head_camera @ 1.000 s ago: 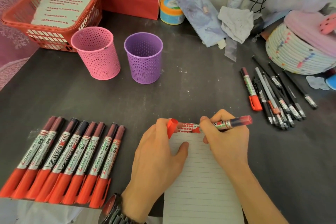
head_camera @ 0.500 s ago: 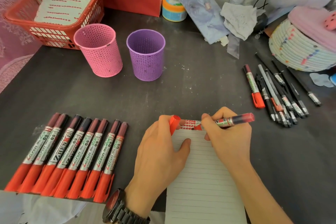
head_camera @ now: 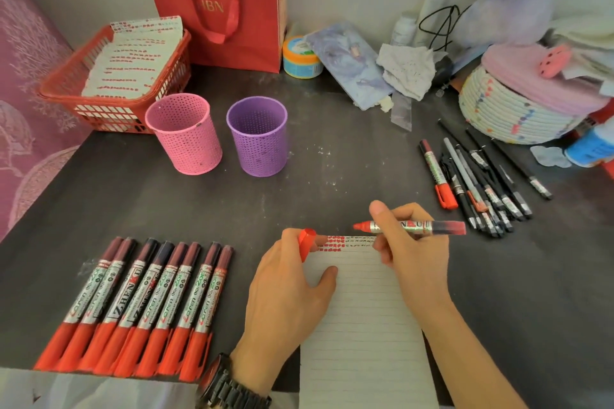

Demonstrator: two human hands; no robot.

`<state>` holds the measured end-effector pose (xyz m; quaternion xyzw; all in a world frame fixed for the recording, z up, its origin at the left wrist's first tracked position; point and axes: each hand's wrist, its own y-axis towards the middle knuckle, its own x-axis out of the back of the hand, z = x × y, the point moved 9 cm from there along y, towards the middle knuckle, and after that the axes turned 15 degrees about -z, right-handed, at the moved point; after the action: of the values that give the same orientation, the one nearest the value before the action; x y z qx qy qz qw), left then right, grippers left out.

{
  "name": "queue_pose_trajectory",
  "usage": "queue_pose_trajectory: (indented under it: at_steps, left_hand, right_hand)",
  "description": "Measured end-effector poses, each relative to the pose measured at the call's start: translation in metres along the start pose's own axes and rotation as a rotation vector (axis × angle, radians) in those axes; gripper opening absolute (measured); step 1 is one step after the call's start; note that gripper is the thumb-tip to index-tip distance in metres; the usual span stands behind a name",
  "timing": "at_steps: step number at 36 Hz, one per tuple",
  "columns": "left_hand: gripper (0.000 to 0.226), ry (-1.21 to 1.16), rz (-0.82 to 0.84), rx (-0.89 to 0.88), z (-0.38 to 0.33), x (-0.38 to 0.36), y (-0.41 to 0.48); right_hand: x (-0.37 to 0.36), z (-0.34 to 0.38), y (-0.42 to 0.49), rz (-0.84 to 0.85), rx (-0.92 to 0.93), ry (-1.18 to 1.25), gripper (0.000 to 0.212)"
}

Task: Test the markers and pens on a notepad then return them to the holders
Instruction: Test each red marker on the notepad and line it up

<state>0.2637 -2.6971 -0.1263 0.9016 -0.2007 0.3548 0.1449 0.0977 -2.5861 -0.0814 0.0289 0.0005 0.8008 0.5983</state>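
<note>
My right hand (head_camera: 408, 252) grips an uncapped red marker (head_camera: 428, 227), held level just above the top edge of the lined notepad (head_camera: 362, 325), tip pointing left. Rows of red test marks (head_camera: 345, 242) run along the pad's top. My left hand (head_camera: 285, 289) rests on the pad's left side and pinches the marker's red cap (head_camera: 305, 242) between thumb and fingers. Several capped red markers (head_camera: 139, 309) lie in a row at the left. A pink holder (head_camera: 184, 133) and a purple holder (head_camera: 257, 134) stand behind, both look empty.
A pile of black pens with one red marker (head_camera: 478, 183) lies at the right. A red basket of marked paper (head_camera: 116, 76), a red bag (head_camera: 219, 3), a round tub (head_camera: 300, 58) and a woven basket (head_camera: 518, 109) line the back of the dark table.
My right hand has lifted the marker off the paper and turned it level, tip raised toward the left. My left hand still holds the cap on the pad.
</note>
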Motion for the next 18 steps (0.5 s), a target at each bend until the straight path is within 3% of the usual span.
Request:
queue_pose_trajectory:
  at_steps: [8,10,13,15,18]
  left_hand:
    - [0.04,0.034,-0.025,-0.083,-0.011,0.009,-0.004]
    - [0.047,-0.011,-0.075,-0.138,-0.019,0.016,-0.006]
    - [0.027,-0.119,-0.117,-0.219,-0.03,0.026,-0.01]
    - [0.036,-0.175,-0.105,-0.271,-0.036,0.027,-0.015]
    - [0.039,-0.251,-0.038,-0.308,-0.049,0.021,-0.024]
  right_hand:
    - [0.044,-0.007,-0.021,0.115,-0.357,0.411,0.032]
    - [0.061,-0.009,-0.027,0.105,-0.352,0.414,0.03]
    - [0.086,-0.015,-0.029,0.014,-0.28,0.34,0.032]
    - [0.098,-0.015,-0.03,-0.049,-0.212,0.318,0.035]
    - [0.099,-0.013,-0.034,-0.048,-0.163,0.319,0.02]
